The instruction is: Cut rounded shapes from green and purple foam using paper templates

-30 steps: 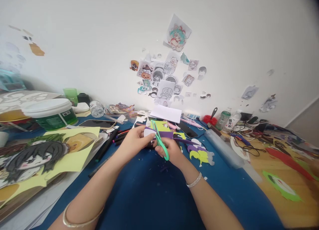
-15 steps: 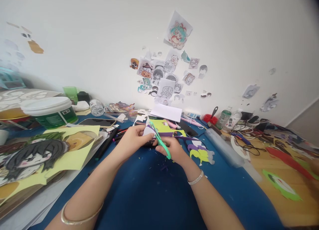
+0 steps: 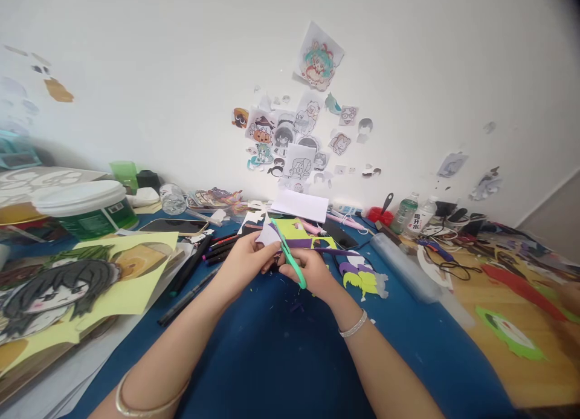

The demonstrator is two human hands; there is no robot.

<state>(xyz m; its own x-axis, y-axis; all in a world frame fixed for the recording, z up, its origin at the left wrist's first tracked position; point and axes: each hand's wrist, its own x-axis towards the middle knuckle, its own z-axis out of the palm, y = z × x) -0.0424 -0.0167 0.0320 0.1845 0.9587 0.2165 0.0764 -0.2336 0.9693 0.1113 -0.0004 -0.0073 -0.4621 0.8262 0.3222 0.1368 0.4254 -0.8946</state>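
The left hand [image 3: 243, 256] pinches a small white paper piece [image 3: 268, 233] between thumb and fingers, just above the middle of the desk. The piece is pale and pointed at its far end. A flat purple strip [image 3: 299, 243] reaches rightward from behind the scissors; whether it is joined to the white piece I cannot tell. The right hand [image 3: 315, 271] is closed around mint-green scissors [image 3: 293, 262], their blades pointing far and left across the paper's right side; how wide the blades stand is too small to tell.

Below the hands spreads a dark blue cloth [image 3: 272, 358], sprinkled with tiny purple and yellow scraps. To its right, bare wood [image 3: 493, 380] shows, bearing a green-edged cutout [image 3: 510, 333] and a red piece [image 3: 512, 284]. Right of the hands lie yellow, purple and grey cutouts [image 3: 365, 281], then a clear plastic roll [image 3: 403, 268].

On the left, a yellow sheet [image 3: 159, 250] lies beside a dark-haired character cutout [image 3: 49, 292], with a white-lidded green tub [image 3: 86, 216] farther off. Drawings cluster on the far white wall [image 3: 181, 74], and two bottles stand below it at right.
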